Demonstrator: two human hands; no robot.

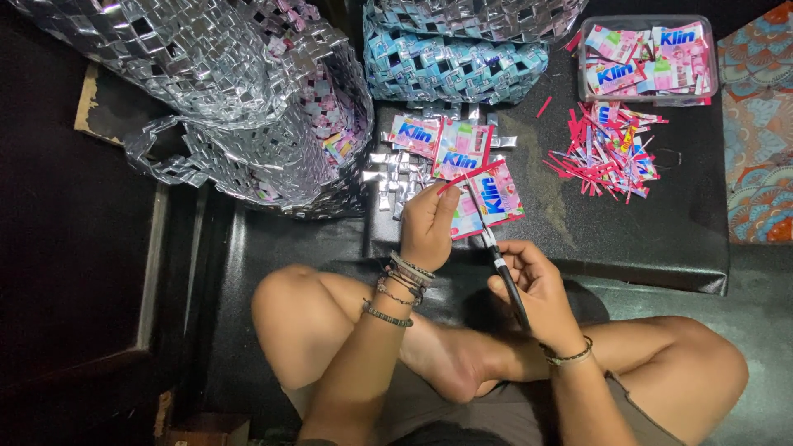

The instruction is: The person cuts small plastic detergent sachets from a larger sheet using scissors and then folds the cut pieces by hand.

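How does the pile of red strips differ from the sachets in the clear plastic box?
The pile of red strips lies loose and scattered on the black surface; the sachets sit packed inside the clear plastic box. The strips are thin, narrow trimmings; the sachets are whole, wider rectangles. Both show pink and red packaging colours.

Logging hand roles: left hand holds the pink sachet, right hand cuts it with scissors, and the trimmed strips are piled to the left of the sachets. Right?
One thing is off. The head view shows the pile of trimmed strips to the right of the pink sachet, below the clear tray. Left hand holding and right hand with scissors are correct.
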